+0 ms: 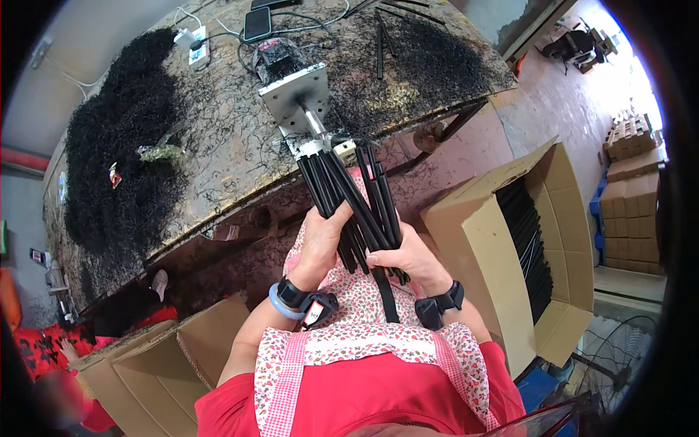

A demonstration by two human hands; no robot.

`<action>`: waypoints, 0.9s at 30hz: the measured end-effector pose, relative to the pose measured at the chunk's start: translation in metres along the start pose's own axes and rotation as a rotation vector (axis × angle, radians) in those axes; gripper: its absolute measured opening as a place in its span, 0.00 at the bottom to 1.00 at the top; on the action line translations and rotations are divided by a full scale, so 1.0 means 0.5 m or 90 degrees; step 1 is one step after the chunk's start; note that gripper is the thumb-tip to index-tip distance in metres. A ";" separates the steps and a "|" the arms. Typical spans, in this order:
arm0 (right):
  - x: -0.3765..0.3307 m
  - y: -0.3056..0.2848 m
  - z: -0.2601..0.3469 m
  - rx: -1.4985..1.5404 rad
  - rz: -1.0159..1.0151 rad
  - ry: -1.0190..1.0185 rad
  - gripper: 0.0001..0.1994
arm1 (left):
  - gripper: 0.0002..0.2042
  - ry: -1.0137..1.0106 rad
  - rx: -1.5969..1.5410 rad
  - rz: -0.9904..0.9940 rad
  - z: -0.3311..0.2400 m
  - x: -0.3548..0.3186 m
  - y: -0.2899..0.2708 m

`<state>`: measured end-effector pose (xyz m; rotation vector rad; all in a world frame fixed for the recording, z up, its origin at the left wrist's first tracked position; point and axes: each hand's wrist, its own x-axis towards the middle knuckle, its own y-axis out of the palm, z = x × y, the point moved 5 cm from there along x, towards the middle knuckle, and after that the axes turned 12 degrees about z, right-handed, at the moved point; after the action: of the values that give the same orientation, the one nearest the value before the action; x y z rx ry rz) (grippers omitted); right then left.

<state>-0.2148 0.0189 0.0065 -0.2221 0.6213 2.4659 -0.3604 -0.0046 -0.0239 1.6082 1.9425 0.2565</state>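
Both grips: left hand, right hand clamped on unboxed tubes
Carton right of machine: boxed tubes, perhaps finished

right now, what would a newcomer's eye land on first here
Likely the black rods held by left fingers and right fingers at the centre. Then the tangled black heap on the left of the table, and the open cardboard box at right, holding dark rods.

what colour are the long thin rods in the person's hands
The rods are black, seen best in the head view.
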 end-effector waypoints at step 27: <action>0.063 0.003 -0.031 0.000 -0.024 0.004 0.14 | 0.09 -0.020 0.067 -0.012 -0.026 0.030 -0.087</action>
<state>-0.2414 0.0260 -0.0158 -0.2384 0.6151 2.4301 -0.4052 0.0015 -0.0400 1.6504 1.9751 0.1218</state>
